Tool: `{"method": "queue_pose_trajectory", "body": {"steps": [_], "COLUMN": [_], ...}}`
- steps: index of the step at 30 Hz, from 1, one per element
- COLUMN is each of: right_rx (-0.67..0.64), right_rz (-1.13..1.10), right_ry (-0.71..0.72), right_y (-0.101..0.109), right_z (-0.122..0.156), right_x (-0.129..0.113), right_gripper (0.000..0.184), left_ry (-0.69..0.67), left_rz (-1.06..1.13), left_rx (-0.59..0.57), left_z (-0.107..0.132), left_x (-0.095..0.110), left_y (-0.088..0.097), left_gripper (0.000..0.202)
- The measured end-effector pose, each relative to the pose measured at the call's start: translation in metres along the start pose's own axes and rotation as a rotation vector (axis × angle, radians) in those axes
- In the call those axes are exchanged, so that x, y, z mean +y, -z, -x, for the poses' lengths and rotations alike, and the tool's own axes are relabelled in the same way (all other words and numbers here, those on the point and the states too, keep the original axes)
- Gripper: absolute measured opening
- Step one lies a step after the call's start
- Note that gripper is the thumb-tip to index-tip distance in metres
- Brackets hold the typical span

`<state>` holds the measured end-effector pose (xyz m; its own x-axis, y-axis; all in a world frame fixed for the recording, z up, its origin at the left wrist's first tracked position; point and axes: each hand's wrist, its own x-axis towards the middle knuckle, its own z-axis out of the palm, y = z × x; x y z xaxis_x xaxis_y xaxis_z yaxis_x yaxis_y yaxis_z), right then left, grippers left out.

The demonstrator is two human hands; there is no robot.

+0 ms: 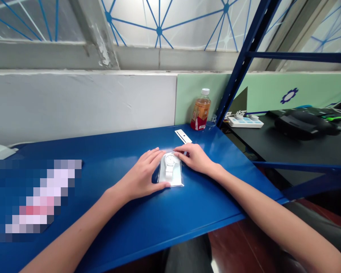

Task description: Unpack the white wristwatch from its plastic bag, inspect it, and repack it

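Observation:
A white wristwatch [169, 160] lies inside a clear plastic bag [176, 178] on the blue table, its strap pointing toward me. My left hand [143, 172] rests along the bag's left side. Its fingers stretch to the upper left edge, and the thumb touches the bottom edge. At the bag's upper right corner, the thumb and bent fingers of my right hand [197, 157] are closed on the plastic; the exact fingertip contact is partly hidden. Just beyond my right hand lies a white card [183, 136] with a dark stripe.
A bottle of amber drink [200, 112] stands at the back of the blue table [108, 151], beside a blue metal post [238, 62]. At left lies a pixelated object [45, 197]. A white power strip [246, 121] and a black item [302, 125] sit on the dark desk to the right.

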<state>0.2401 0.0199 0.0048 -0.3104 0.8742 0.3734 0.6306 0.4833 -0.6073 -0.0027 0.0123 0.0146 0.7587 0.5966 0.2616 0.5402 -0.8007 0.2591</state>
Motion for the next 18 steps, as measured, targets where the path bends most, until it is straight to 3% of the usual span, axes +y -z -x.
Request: {"method": "queue_pose_trajectory", "body": {"steps": [4,7,9,11,18], "right_rx": [-0.074,-0.262,-0.361,-0.414,-0.458], "right_rz": [0.195,0.177,0.174,0.169,0.16], "right_ry": [0.189,0.285,0.275,0.238,0.168], "right_y": [0.006,0.016,0.022,0.025,0.024], "right_z": [0.003,0.005,0.006,0.007,0.009], "right_x": [-0.002,-0.005,-0.007,-0.007,-0.006], "right_gripper": [0.032,0.065,0.088,0.098,0.103], "left_ry": [0.085,0.091,0.084,0.075,0.063], "left_rz": [0.031,0.07,0.08,0.075,0.024], "left_rx": [-0.039,-0.027,-0.031,-0.051,-0.133], "left_z": [0.001,0.001,0.001,0.001,0.0], "left_x": [-0.003,-0.003,-0.004,-0.006,-0.007], "left_y": [-0.002,-0.002,-0.003,-0.003,0.002], "left_gripper": [0.088,0.085,0.085,0.086,0.086]}}
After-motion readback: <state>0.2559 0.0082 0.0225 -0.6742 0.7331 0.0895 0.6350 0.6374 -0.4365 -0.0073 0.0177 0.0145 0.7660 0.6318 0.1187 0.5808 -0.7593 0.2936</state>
